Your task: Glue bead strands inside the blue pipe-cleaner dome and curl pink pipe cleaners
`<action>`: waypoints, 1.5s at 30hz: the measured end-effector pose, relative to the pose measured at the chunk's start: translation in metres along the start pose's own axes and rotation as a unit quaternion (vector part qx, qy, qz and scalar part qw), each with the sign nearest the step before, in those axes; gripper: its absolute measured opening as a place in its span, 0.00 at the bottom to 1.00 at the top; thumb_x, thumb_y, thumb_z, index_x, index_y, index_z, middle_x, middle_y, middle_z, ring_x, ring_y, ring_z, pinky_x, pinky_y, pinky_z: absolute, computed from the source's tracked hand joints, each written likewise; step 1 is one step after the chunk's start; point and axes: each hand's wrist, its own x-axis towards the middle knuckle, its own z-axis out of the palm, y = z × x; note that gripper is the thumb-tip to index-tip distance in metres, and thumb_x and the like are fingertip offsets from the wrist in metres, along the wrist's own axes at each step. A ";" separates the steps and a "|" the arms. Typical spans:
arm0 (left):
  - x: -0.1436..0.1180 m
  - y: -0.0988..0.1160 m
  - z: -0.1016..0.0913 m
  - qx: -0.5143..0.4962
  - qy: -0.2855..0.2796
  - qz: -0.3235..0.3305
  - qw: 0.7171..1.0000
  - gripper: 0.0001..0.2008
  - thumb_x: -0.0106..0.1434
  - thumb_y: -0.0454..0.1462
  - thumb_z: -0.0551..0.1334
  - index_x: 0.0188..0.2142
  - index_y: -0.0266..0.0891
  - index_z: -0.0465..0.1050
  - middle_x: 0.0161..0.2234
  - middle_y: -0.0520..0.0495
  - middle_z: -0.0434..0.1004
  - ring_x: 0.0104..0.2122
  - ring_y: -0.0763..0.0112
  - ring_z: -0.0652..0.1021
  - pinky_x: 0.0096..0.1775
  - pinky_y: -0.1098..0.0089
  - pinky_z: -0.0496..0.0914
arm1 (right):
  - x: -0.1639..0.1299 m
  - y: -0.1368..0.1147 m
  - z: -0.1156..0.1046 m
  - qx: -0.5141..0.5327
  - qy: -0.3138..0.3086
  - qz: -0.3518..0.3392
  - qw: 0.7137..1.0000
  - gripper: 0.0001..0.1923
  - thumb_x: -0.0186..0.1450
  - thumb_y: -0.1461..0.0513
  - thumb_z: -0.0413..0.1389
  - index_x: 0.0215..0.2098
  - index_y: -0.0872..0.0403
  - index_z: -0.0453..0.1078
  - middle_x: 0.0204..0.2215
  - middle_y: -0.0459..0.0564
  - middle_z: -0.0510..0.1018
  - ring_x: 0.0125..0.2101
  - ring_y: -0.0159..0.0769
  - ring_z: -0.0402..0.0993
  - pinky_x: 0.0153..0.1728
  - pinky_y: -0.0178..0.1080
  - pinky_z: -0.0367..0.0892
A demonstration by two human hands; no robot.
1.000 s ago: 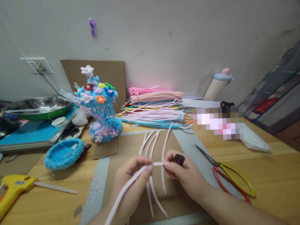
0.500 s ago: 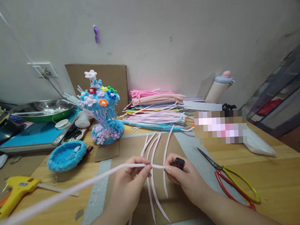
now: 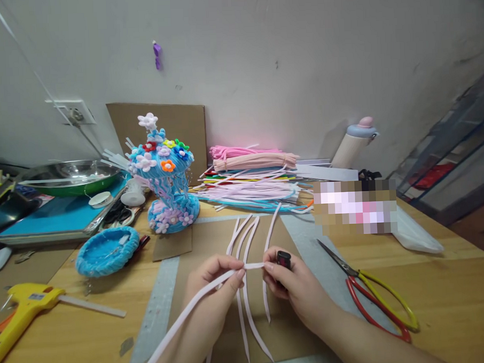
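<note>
My left hand [image 3: 217,289] pinches a pale pink pipe cleaner [image 3: 254,266] between thumb and fingers, and its long tail runs back over my left wrist. My right hand [image 3: 297,289] pinches the same pipe cleaner near its end, leaving a short span between both hands. A small black object [image 3: 284,260] is tucked in the right hand's curled fingers; its kind is unclear. Beneath the hands, several loose pale pipe cleaners [image 3: 266,303] lie on a cardboard sheet [image 3: 217,343].
Scissors [image 3: 356,275] with red and yellow handles lie at right. A yellow glue gun [image 3: 31,306] and a blue fuzzy dish [image 3: 108,251] are at left. Behind stand a flower-covered blue craft piece [image 3: 161,163], pipe cleaner bundles [image 3: 253,162] and a bottle [image 3: 350,144].
The pipe cleaner's long tail has swung from the far left in toward my left forearm. The black object in my right hand has tipped more upright. Both hands keep their pinch.
</note>
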 end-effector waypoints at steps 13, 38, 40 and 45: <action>-0.003 0.010 0.000 -0.008 0.020 0.004 1.000 0.08 0.50 0.39 0.69 0.28 0.38 0.75 0.22 0.52 0.76 0.23 0.74 0.74 0.29 0.76 0.66 | 0.000 0.002 -0.002 0.004 0.011 -0.017 1.000 0.10 0.62 0.57 0.59 0.29 0.55 0.65 0.18 0.40 0.64 0.19 0.25 0.54 0.18 0.30 0.44; -0.006 -0.001 -0.004 0.022 -0.072 -0.006 0.997 0.06 0.50 0.39 0.70 0.24 0.38 0.78 0.24 0.48 0.77 0.26 0.72 0.74 0.30 0.75 0.65 | 0.003 -0.008 -0.005 0.098 0.021 -0.009 0.995 0.15 0.57 0.55 0.64 0.27 0.55 0.64 0.15 0.38 0.61 0.16 0.23 0.49 0.18 0.32 0.40; -0.005 -0.001 -0.005 0.036 -0.055 -0.003 0.998 0.07 0.52 0.40 0.69 0.27 0.39 0.78 0.24 0.49 0.77 0.26 0.72 0.73 0.29 0.75 0.65 | 0.003 -0.009 -0.005 0.105 0.029 -0.002 0.994 0.16 0.57 0.55 0.65 0.27 0.54 0.64 0.15 0.38 0.62 0.16 0.23 0.50 0.18 0.32 0.40; -0.005 0.003 -0.008 0.077 -0.026 0.037 0.996 0.08 0.53 0.42 0.67 0.29 0.40 0.78 0.25 0.49 0.78 0.26 0.70 0.74 0.29 0.75 0.66 | 0.004 -0.009 -0.003 0.123 0.047 0.012 0.991 0.17 0.56 0.54 0.64 0.26 0.53 0.61 0.14 0.37 0.61 0.15 0.23 0.49 0.17 0.31 0.39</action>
